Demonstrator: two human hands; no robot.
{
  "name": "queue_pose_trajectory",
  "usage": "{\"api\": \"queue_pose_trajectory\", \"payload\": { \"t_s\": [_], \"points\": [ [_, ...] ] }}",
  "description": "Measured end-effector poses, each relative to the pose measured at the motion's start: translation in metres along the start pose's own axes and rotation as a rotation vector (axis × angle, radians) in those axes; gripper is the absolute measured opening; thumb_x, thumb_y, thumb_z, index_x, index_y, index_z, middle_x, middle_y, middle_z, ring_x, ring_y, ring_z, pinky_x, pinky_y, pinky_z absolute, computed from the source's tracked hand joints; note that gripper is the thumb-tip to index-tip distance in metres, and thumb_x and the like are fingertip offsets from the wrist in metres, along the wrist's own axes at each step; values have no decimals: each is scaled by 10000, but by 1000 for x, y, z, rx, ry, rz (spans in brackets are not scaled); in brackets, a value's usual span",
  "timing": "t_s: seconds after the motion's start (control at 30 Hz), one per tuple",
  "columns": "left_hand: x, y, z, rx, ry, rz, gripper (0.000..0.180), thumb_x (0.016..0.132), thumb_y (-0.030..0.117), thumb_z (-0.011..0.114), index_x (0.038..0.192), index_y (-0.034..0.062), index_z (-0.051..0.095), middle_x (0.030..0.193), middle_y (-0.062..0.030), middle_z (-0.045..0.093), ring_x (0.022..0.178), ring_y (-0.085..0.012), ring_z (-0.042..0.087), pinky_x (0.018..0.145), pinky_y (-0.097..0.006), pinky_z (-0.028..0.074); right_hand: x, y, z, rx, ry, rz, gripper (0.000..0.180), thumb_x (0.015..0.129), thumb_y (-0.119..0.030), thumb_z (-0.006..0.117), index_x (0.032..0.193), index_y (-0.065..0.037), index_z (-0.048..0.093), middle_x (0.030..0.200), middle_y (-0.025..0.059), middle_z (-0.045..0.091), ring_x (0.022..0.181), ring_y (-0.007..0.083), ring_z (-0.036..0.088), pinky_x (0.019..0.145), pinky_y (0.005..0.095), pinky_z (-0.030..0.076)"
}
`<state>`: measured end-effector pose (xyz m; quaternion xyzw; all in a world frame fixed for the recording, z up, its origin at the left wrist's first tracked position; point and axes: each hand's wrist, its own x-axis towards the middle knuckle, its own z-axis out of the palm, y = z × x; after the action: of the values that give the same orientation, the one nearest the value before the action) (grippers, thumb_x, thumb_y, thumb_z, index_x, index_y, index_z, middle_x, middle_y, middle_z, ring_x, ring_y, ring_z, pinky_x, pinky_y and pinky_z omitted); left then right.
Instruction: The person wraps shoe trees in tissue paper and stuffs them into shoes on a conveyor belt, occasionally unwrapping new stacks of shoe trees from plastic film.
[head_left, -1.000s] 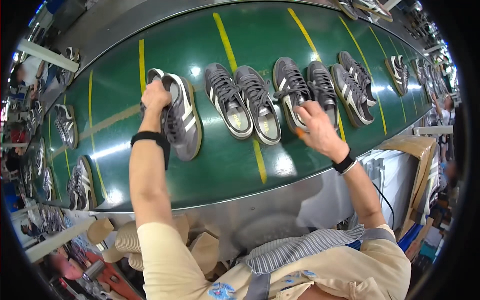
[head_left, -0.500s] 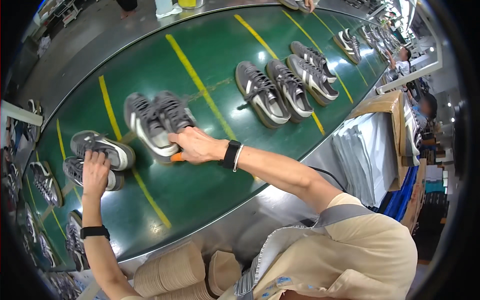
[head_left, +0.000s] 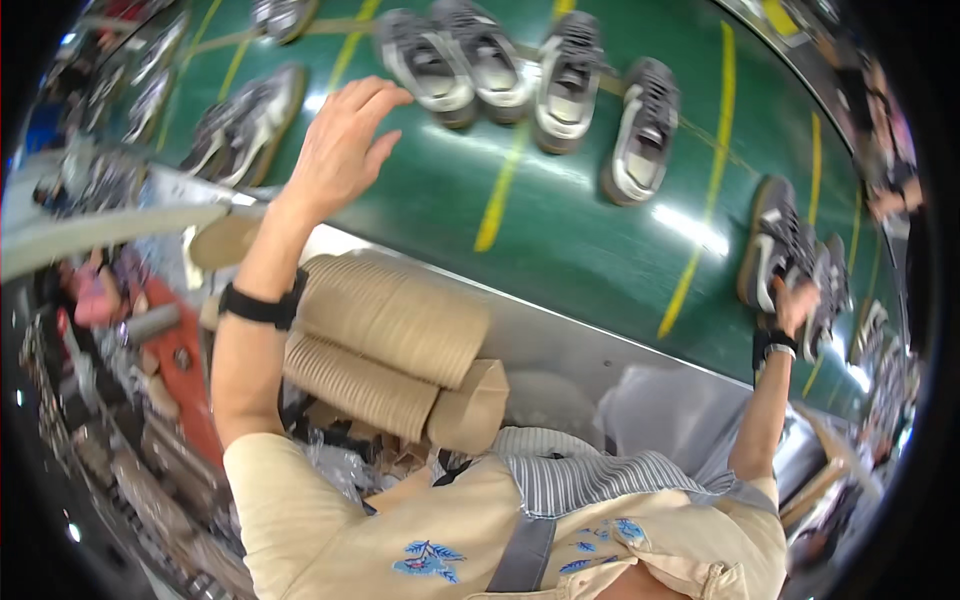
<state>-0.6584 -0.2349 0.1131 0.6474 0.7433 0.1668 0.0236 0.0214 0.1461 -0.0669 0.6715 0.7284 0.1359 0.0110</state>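
L hand open & empty: fingers loosely bent, thumb held apart, nr the heel of a grey shoe on the green belt (its mate lies just beside). R hand is at the belt's far R, fingers bent at the near end of a dark lace-up; can't tell if gripping or only touching. Two more shoes sit btwn, slightly apart.

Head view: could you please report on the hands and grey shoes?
Left hand open, empty. Right hand at a grey shoe, grip unclear. Four more grey shoes between hands on green belt.
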Motion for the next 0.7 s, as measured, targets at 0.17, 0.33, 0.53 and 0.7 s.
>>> {"api": "queue_pose_trajectory", "payload": {
  "t_s": [0.17, 0.33, 0.53, 0.7],
  "points": [
    [-169, 12, -79, -40, 209, -553, 308, 817, 73, 671, 1111, 0, 615, 1085, -140, 650, 1023, -274, 621, 905, -347, 455, 8, -40, 18, 0, -103, 382, 1038, 568, -525, 856, 1199, 121, 346, 1239, 296, 525, 1101, 477, 573, 945, 461, 506],
    [-271, 46, -68, -469, 381, -971, 333, 891, 171, 651, 1173, 5, 590, 1112, -108, 647, 1038, -177, 592, 935, -338, 451, 10, -58, 11, 270, -91, 137, 515, 716, -161, 663, 1181, -39, 478, 1113, 246, 636, 1066, 435, 598, 964, 498, 434],
    [-282, 47, -15, -734, 275, -773, 646, 856, 254, 675, 1394, 18, 406, 1357, -157, 509, 1259, -240, 472, 1046, -394, 363, -3, -145, -52, 505, -43, -90, 510, 703, -232, 758, 1139, -26, 592, 1140, 187, 643, 1068, 331, 617, 953, 411, 451],
    [-291, 49, -12, -888, 321, -785, 739, 857, 290, 677, 1465, 50, 333, 1440, -117, 424, 1306, -230, 412, 1060, -397, 332, -179, -242, -207, 951, -92, -648, 245, 831, -6, 638, 1062, -32, 561, 884, 82, 596, 742, 173, 579, 655, 305, 474]
  ]
}}
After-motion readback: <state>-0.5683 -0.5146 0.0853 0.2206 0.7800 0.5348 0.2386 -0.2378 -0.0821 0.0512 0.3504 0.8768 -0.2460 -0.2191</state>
